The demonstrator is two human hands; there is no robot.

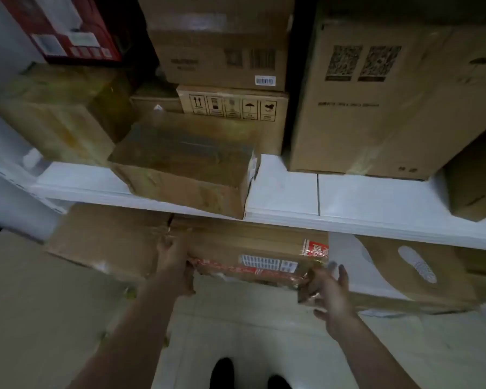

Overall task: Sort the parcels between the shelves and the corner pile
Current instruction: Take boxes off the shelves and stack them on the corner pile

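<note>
A flat brown parcel [253,254] with red-printed tape and a white label sits on the lower shelf level, under the white shelf board [348,209]. My left hand [174,262] grips its left front corner. At its right front corner is my right hand [328,290], fingers spread and touching the taped edge. Another brown parcel [188,164] lies on the white shelf above, overhanging the front edge.
Stacked cartons [222,51] and a tall carton [376,102] fill the upper shelf. A red box [62,26] stands top left. A brown box [101,242] and a white-and-brown box [404,270] flank the held parcel. Pale floor and my shoes [222,372] are below.
</note>
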